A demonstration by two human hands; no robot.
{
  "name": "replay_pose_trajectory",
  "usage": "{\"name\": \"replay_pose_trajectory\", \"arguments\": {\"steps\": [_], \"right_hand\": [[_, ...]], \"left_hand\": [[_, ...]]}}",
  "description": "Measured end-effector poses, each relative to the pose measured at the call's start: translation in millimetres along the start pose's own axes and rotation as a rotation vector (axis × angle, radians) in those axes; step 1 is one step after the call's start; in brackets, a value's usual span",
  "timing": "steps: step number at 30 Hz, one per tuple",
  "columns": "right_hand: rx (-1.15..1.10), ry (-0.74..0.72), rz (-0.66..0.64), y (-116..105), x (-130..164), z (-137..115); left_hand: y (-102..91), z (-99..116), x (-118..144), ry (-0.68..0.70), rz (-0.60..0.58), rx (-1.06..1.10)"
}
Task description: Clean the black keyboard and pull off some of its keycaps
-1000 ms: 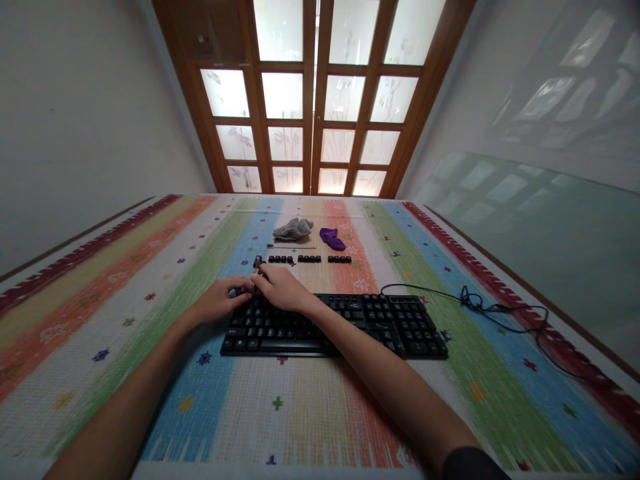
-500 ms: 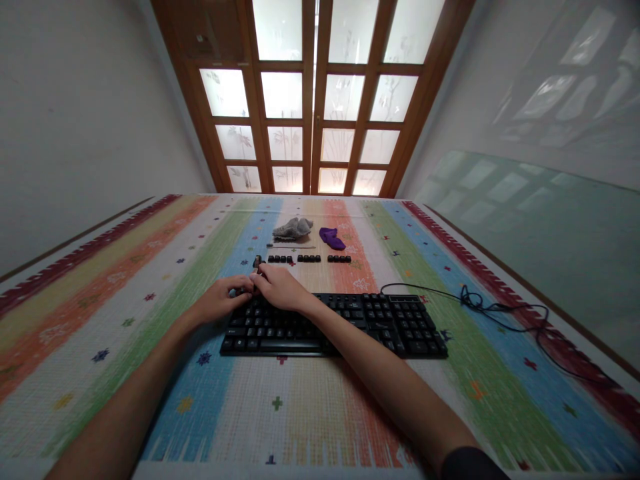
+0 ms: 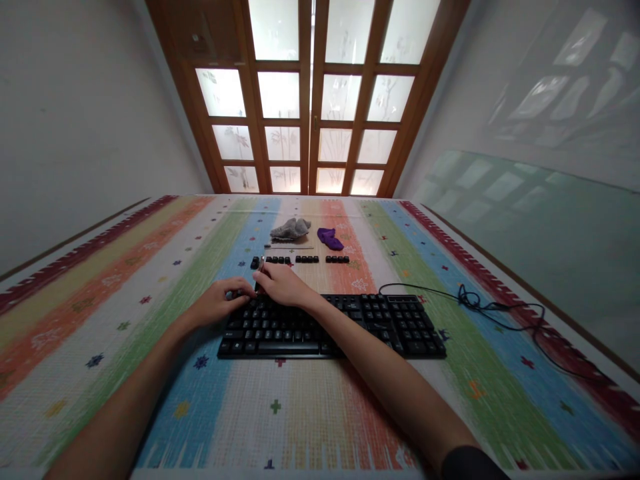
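A black keyboard [image 3: 290,348] lies across the cloth in front of me. My right hand [image 3: 281,283] is closed over its upper left part, with a slim shiny tool [image 3: 263,261] sticking up from the fingers; its lower end is hidden. My left hand [image 3: 219,301] rests at the keyboard's upper left corner. Its thumb and forefinger are bent close together at the top keys, and whatever they pinch is too small to make out. Just beyond the right fingertips sits a loose black keycap [image 3: 255,263]. Further keycaps [image 3: 307,259] stand in small groups in a row beyond the keyboard.
Behind the keycaps are a thin rod-like tool [image 3: 289,247], a grey crumpled cloth [image 3: 291,229] and a purple cloth [image 3: 330,239]. The keyboard's black cable [image 3: 480,303] loops over the right side of the striped tablecloth [image 3: 253,413]. Glazed wooden doors [image 3: 306,120] stand beyond the table.
The right hand has shifted slightly right, away from the left fingers. The shiny tool now stands apart from the leftmost keycap, which it overlapped before. The keyboard stays in place.
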State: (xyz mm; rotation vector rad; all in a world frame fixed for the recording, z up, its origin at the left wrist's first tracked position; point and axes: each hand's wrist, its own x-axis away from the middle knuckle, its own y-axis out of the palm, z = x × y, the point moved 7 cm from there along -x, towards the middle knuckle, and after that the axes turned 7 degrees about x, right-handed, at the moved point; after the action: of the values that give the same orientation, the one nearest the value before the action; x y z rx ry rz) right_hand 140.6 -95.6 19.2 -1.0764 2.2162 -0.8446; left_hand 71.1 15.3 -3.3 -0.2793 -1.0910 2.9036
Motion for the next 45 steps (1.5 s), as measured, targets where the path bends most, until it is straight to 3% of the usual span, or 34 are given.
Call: {"name": "replay_pose_trajectory", "arguments": {"steps": [7,15,29,41,45], "right_hand": [[-0.062,-0.026,-0.013,-6,1,-1],[-0.226,-0.068,-0.034,-17,0,-3],[-0.136,-0.092,-0.059,-27,5,-9],[-0.299,-0.035,0.102,-32,-1,4],[-0.370,-0.007,0.216,-44,1,7]], "left_hand": [[-5.2,-6,4,-0.063,0.045,-0.029],[-8.2,5,7,-0.018,0.038,0.046],[-11.6,6,4,-0.080,0.141,0.057],[-21.7,-1,7,-0.158,0.326,0.271],[-27.4,-10,10,-0.190,0.426,0.296]]}}
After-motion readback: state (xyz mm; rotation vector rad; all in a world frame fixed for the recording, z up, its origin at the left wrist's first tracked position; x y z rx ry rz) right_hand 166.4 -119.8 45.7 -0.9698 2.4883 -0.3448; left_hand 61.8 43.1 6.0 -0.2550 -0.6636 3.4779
